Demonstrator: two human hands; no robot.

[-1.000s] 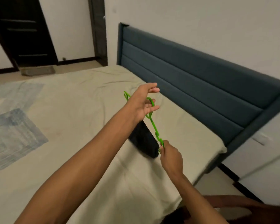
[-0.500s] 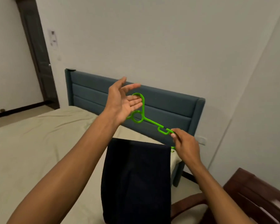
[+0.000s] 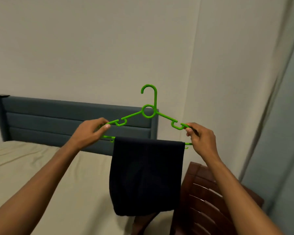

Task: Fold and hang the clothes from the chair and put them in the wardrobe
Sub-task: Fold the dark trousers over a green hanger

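Green hanger (image 3: 149, 111) held upright in the air, hook up, above the bed (image 3: 41, 167) edge. Left hand (image 3: 90, 133) pinches its left shoulder end; right hand (image 3: 200, 138) pinches the right end. Folded dark trousers (image 3: 146, 177) drape over the lower bar (hanging straight), wooden chair (image 3: 209, 197) just behind.

Plain off-white walls (image 3: 92, 48); blue padded headboard (image 3: 58, 119) against them, beige bedsheet (image 3: 32, 167) below, dark wooden chair (image 3: 209, 200) at right.

No readable text, label, brand, number or sign anywhere.
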